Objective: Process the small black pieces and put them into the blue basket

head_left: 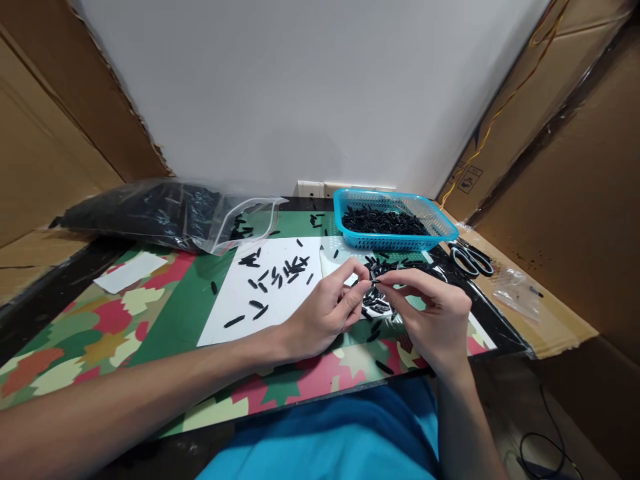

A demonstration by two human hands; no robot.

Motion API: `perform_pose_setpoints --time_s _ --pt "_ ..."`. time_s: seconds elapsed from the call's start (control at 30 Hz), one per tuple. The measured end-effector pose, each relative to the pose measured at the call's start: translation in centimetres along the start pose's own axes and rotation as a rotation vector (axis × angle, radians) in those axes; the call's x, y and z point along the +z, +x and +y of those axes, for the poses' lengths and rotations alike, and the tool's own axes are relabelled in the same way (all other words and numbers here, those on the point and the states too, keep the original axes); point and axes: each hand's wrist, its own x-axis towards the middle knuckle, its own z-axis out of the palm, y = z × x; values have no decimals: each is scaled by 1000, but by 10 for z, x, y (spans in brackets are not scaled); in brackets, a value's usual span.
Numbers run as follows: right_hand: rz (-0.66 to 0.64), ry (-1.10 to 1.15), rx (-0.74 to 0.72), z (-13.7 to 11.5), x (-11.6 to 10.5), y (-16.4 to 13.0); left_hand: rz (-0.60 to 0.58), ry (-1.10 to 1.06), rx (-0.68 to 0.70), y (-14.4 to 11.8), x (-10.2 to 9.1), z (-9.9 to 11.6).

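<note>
My left hand (336, 303) and my right hand (433, 310) meet at the fingertips over the right part of the table. Between them they pinch a small black strip-like piece (374, 281); its ends are largely covered by the fingers. Beneath and behind my hands lies a loose heap of similar black pieces (377, 307). More black pieces (293, 268) are scattered on a white sheet (225, 330) left of my left hand. Just behind the heap stands a blue plastic basket (395, 241), holding many of these black pieces.
A clear zip bag (150, 213) full of black material lies at the back left, its mouth facing right. Scissors (470, 259) rest right of the basket beside a small clear bag (517, 293). A white paper (130, 272) lies at left. Cardboard walls (575, 133) flank the table.
</note>
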Motion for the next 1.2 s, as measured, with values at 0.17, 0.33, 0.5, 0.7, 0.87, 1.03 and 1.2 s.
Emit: perform_pose_setpoints --time_s 0.17,0.33,0.5,0.7,0.87,1.03,1.2 --pt "2 -35 -60 1 0 -1 2 61 39 -2 0 0" --pt "-37 -104 -176 0 -3 -2 10 108 66 -3 0 -2" --pt "-105 -182 -150 0 -3 -1 10 133 76 -3 1 -2" --pt "-13 -51 -49 3 -1 -5 14 69 52 -2 1 -1" --pt "73 68 3 4 -1 -5 32 56 39 -2 2 -1" --pt "48 45 -9 4 -1 -4 48 22 22 -1 3 1" --pt "20 -4 -45 4 -1 -3 45 -8 6 -1 3 3"
